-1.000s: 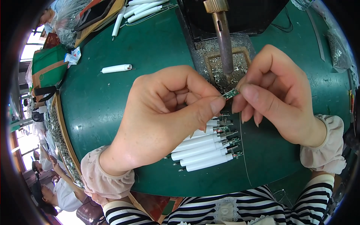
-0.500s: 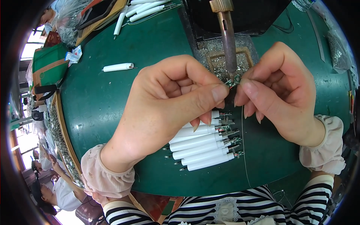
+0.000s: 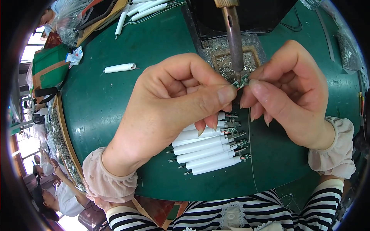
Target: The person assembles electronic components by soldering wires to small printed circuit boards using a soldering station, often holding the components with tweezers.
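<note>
My left hand (image 3: 169,100) pinches a small green circuit board (image 3: 241,83) between thumb and forefinger; its held end is hidden. Just above the board is the tip of a soldering iron (image 3: 234,38) that points downward; I cannot tell whether they touch. At the board's right end, my right hand (image 3: 298,96) has thumb and forefinger pressed together. From these fingers a thin wire (image 3: 251,154) runs down across the table toward me. Below my left hand lies a row of white tubes (image 3: 208,148), with small green boards and metal parts sticking out at their right ends.
A tray of solder scraps (image 3: 250,59) sits beneath the iron. One white tube (image 3: 119,68) lies alone at the left on the green table (image 3: 104,104). More white tubes (image 3: 150,11) are piled at the back. Other people sit at the far left.
The circuit board has tilted slightly and shows more clearly under the iron's tip. My right hand has shifted a little to the right. My left hand is nearly still.
</note>
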The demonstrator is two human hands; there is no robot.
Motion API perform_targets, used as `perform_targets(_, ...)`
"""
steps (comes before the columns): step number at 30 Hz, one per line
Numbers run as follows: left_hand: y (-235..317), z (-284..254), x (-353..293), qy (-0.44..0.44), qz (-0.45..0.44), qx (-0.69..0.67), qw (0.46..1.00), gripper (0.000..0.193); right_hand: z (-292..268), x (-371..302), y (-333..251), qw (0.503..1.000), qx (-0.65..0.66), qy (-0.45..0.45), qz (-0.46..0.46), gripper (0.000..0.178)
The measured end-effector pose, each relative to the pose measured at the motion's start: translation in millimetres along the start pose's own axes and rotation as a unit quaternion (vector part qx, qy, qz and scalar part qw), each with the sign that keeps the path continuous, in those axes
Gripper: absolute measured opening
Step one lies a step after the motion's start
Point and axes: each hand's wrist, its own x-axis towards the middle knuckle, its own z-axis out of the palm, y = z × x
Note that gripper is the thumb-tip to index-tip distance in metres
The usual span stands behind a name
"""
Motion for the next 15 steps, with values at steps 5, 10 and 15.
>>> perform_targets(5, 0.3, 0.1, 1.3, 0.000, -0.021, 0.020, 1.000, 0.007, -1.4, 0.2, 3.0, 1.000, 0.023, 0.010, 0.006, 0.014)
perform_targets(10, 0.6, 0.0, 0.7, -0.004, -0.037, 0.022, 0.999, 0.006, -1.0, -1.2, 2.7, 0.999, 0.029, 0.019, 0.022, 0.014)
perform_targets(15, 1.6, 0.4, -2.1, -0.009, -0.048, 0.029, 0.998, 0.006, -0.7, -2.0, 3.6, 0.999, 0.024, 0.002, 0.037, 0.013)
